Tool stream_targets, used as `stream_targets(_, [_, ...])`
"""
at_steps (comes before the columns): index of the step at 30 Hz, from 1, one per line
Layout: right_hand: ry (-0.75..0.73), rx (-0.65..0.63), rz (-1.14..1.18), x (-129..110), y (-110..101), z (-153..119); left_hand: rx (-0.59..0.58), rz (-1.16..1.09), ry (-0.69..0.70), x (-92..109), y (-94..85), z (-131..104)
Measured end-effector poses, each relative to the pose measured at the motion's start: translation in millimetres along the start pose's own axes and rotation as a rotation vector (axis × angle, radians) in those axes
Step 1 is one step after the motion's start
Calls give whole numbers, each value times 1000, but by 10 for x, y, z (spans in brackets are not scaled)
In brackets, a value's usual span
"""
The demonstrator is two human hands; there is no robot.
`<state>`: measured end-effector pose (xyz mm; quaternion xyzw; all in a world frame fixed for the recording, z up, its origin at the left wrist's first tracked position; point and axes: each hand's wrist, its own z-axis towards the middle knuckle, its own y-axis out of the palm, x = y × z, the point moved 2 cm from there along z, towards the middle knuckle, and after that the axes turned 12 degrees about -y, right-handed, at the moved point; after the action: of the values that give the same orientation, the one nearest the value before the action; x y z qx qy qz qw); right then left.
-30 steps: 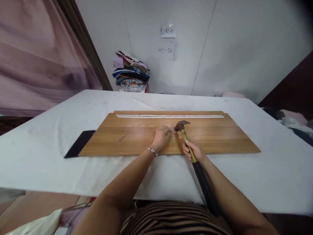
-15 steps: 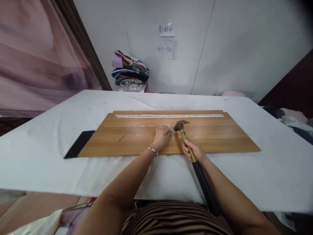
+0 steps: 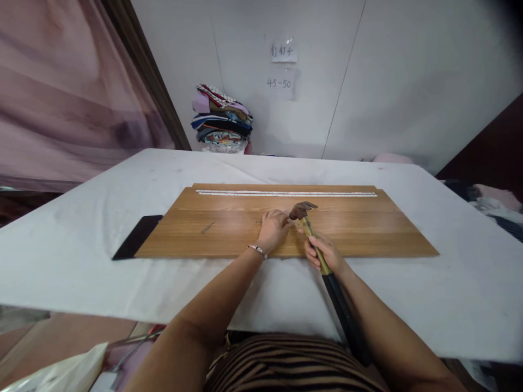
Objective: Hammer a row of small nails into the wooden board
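Folded fabric pile (image 3: 223,122) by wall; paper notes (image 3: 283,53) above; black slab (image 3: 137,238) on table (image 3: 81,218).

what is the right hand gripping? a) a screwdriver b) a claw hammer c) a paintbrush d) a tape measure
b, the right hand is wrapped around the handle of a claw hammer, whose head sits over the wooden board next to the left hand.

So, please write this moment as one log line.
left hand: pinching on board | right hand: holds hammer | hammer head by left fingers
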<state>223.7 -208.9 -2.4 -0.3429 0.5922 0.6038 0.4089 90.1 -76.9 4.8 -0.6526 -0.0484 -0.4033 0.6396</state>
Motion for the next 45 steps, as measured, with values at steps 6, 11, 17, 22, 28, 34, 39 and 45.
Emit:
stream_targets(6, [-21, -17, -7, -3, 35, -27, 91, 27, -35, -248, -211, 5])
stream_targets(11, [-20, -19, 6, -11, 68, -28, 167, 117, -158, -740, -580, 104])
stream_targets(17, [-14, -8, -4, -35, 111, -6, 184, 310, -302, -989, -731, 43])
stream_targets(22, [33, 6, -35, 22, 119, 15, 165, 365, -291, -897, -691, 7])
stream_targets(28, [17, 12, -49, 25, 113, 15, 178, 359, -280, -877, -700, 6])
stream_targets(34, [30, 18, -64, 48, 91, 38, 177, 373, -277, -884, -692, 5])
stream_targets(39, [40, 11, -54, 53, 88, 46, 184, 364, -273, -911, -676, 11])
stream_targets(45, [37, 26, -47, 37, 107, 49, 184, 360, -270, -923, -669, 9])
